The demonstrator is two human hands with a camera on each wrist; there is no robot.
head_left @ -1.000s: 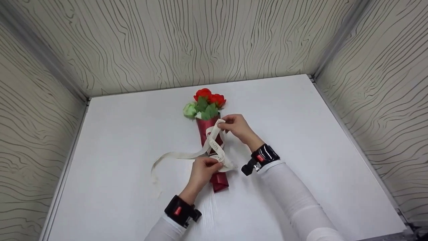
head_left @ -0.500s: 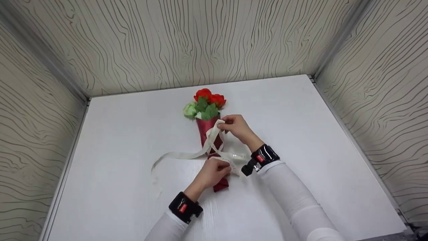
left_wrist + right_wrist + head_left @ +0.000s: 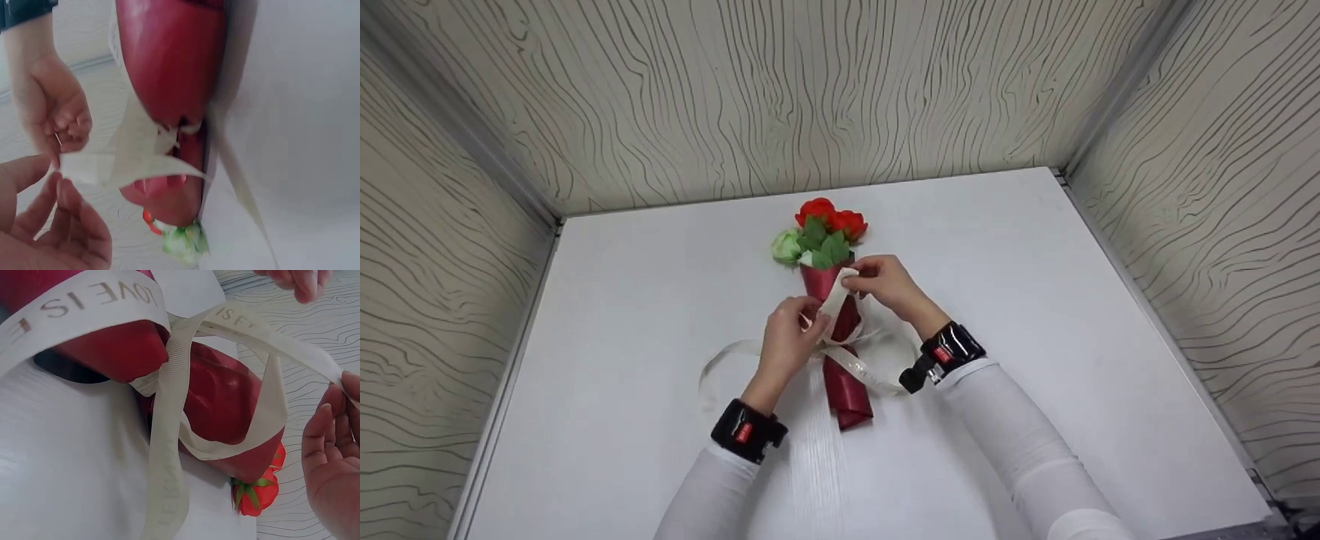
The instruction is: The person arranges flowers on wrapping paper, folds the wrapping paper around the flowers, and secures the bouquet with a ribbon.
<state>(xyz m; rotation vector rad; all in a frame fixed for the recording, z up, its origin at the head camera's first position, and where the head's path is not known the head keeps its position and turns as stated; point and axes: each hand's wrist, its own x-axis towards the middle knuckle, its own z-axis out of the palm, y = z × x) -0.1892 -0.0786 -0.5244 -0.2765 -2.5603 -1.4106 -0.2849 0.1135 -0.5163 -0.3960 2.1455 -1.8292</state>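
A small bouquet in glossy dark red wrapping paper [image 3: 847,394] lies on the white table, its red flowers [image 3: 816,213] and pale green flower [image 3: 787,246] pointing away from me. Cream ribbon [image 3: 834,298], printed with lettering, crosses the narrowed middle in loops. My right hand [image 3: 885,287] pinches a raised length of ribbon between thumb and fingers, right of the wrap's upper part. Close to that length is my left hand [image 3: 789,339], fingers bent and thumb apart from them; the right wrist view shows no ribbon in its visible fingertips [image 3: 305,284].
One loose ribbon tail [image 3: 727,352] trails left across the white table [image 3: 622,337]; another ribbon length [image 3: 877,379] curves right toward my right wrist. Patterned panels [image 3: 810,97] stand behind and at both sides of the table.
My left hand has moved from the lower wrap up and left, leaving the ribbon it held, which now lies curved to the right. My right hand has barely moved.
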